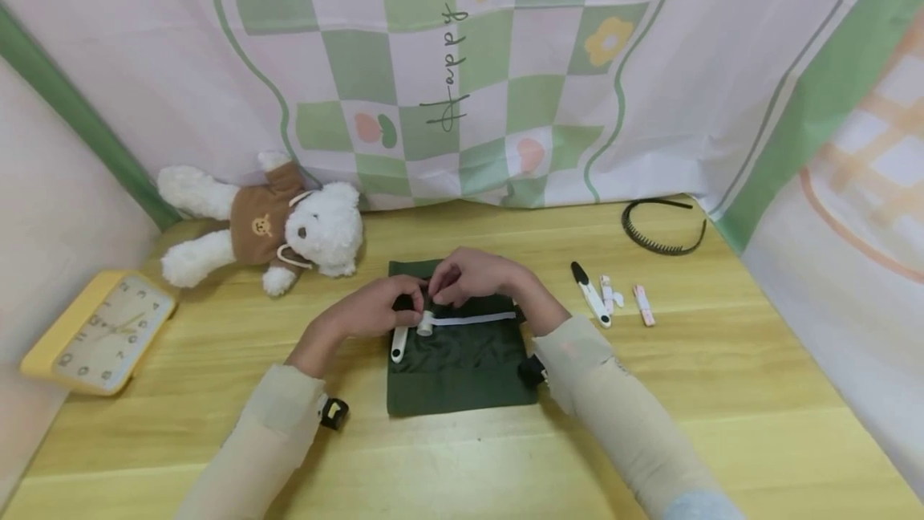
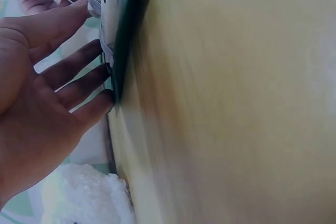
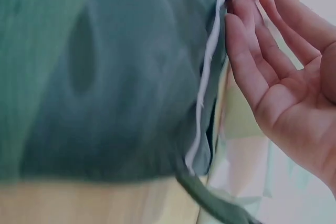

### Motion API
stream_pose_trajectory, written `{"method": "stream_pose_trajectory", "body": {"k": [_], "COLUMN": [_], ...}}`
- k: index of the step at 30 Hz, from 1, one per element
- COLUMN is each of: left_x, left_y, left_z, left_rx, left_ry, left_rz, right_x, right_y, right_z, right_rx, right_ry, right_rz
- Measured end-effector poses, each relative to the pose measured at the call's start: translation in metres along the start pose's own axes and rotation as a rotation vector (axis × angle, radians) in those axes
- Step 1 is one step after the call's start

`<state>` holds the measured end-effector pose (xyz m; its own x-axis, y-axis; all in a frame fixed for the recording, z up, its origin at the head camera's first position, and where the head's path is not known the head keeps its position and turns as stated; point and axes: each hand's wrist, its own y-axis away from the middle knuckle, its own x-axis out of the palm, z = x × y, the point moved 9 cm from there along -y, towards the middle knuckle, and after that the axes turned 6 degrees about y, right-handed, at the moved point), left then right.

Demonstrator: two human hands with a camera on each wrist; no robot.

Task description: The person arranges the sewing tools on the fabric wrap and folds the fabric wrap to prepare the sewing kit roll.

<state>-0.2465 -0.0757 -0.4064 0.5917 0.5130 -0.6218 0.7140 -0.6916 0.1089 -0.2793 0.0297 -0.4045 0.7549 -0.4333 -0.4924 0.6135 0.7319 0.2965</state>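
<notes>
A dark green cloth pouch [image 1: 462,387] lies spread on the table with a white strip [image 1: 472,318] running across it. My left hand [image 1: 371,307] is at the pouch's left side, thumb and forefinger pinching a small whitish roll [image 1: 426,324] at the strip's left end. Its other fingers [image 2: 79,72] spread along the cloth edge. My right hand [image 1: 476,275] bends over the pouch's upper part, its fingertips close to the left hand's; I cannot tell whether they pinch anything. A slim white tool [image 1: 399,344] lies on the pouch, left of the roll.
To the right lie a black-and-white tool [image 1: 592,295], small pink-and-white pieces [image 1: 644,306] and a black toothed headband [image 1: 660,249]. A white plush bear [image 1: 325,227] in a brown top lies at back left, near a yellow clock [image 1: 104,331]. A patterned curtain [image 1: 447,135] hangs behind the table.
</notes>
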Motion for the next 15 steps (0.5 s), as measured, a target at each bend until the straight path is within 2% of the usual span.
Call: {"method": "stream_pose_trajectory", "body": {"k": [5, 9, 15], "left_x": [-0.001, 0.001, 0.002], "left_y": [-0.003, -0.007, -0.009], "left_z": [-0.009, -0.015, -0.022], "left_rx": [0.023, 0.052, 0.067], "left_ry": [-0.071, -0.144, -0.158], "left_rz": [-0.03, -0.029, -0.017], "right_x": [-0.015, -0.028, -0.045], "right_y": [0.015, 0.031, 0.053], "right_z": [-0.004, -0.005, -0.011], "right_rx": [-0.002, -0.009, -0.024], "right_ry": [0.002, 0.001, -0.014], "right_rz": [-0.066, -0.111, -0.167]}}
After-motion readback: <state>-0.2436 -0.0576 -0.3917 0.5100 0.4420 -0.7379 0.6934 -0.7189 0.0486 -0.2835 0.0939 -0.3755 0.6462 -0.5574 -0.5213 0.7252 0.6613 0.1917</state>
